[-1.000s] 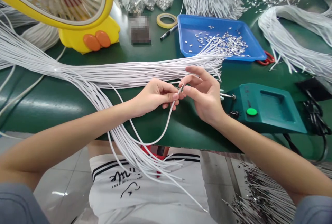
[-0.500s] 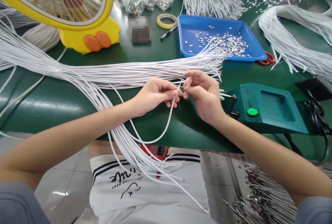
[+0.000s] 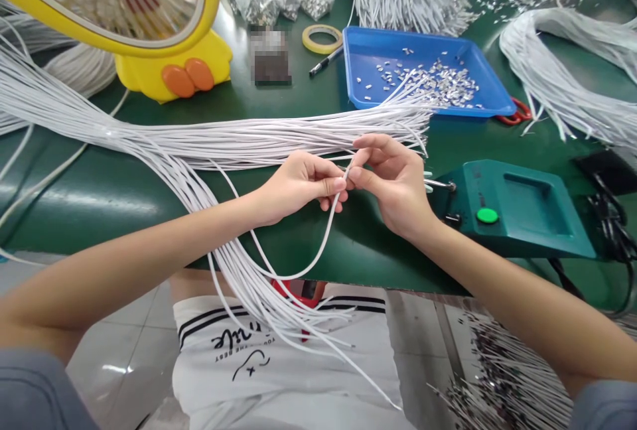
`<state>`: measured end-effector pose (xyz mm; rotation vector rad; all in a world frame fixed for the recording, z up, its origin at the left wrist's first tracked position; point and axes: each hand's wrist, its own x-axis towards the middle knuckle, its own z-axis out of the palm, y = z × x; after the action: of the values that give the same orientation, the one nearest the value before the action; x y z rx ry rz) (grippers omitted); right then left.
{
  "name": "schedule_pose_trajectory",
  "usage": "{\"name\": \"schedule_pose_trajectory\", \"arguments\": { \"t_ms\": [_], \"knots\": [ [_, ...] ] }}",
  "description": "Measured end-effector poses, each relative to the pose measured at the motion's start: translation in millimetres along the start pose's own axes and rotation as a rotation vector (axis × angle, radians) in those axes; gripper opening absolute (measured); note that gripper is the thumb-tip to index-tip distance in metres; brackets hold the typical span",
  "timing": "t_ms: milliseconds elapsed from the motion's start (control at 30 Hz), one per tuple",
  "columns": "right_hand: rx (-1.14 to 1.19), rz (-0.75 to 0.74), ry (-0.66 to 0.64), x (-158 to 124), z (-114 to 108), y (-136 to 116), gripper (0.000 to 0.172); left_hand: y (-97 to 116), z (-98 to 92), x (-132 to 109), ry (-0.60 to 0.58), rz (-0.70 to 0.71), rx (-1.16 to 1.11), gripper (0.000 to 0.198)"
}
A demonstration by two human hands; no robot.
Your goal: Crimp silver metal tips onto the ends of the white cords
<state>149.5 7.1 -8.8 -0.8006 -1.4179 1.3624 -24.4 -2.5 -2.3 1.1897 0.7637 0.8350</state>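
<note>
My left hand (image 3: pixel 298 188) pinches a single white cable (image 3: pixel 326 237) close to its end, between thumb and forefinger. From there the cable hangs in a loop below my fingers and curves back to the left. The thumb and forefinger of my right hand (image 3: pixel 401 184) are closed at the cable's tip, touching my left fingertips. They cover the very end, so its fine wires are hidden. A thick bundle of white cables (image 3: pixel 239 140) lies just behind both hands. Another bunch of cables (image 3: pixel 243 284) drops under my left forearm and over the table edge onto my lap.
A blue tray (image 3: pixel 368 97) of small metal pieces stands behind the cables. On the right sits a green device (image 3: pixel 522 211) with a green button. A yellow fan (image 3: pixel 144 78), tape roll (image 3: pixel 322 39) and pen (image 3: pixel 323 64) are at the back. Red-handled scissors (image 3: pixel 520 113) lie beside the tray.
My right thumb and forefinger have moved left and closed on the cable's tip, where thin wire ends showed before. My left hand has hardly moved.
</note>
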Motion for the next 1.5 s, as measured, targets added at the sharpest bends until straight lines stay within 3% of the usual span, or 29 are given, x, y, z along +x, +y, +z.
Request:
{"name": "schedule_pose_trajectory", "arguments": {
  "t_ms": [233, 733, 1033, 1333, 1500],
  "knots": [
    [-0.111, -0.04, 0.009, -3.5, 1.6, -3.0, 0.028, 0.4, -0.1, -1.9, -0.037, -0.098, -0.104, 0.035],
    [-0.264, -0.176, 0.102, -5.9, 2.1, 0.7, 0.007, -1.4, -2.4, -1.9, -0.005, -0.051, -0.088, 0.03],
    [-0.102, -0.05, 0.047, -2.2, -3.1, 6.5, 0.019, 0.5, -1.0, -1.1, 0.034, -0.065, -0.063, 0.035],
    [-0.077, -0.014, -0.064, 1.1, -3.1, 5.5, 0.012, -0.6, -2.6, -1.7, 0.013, -0.046, -0.083, 0.031],
    [0.012, 0.008, -0.008, 1.9, -6.1, 8.5, 0.01, -0.9, -3.3, -1.8, 0.03, -0.055, -0.079, 0.033]
  ]
}}
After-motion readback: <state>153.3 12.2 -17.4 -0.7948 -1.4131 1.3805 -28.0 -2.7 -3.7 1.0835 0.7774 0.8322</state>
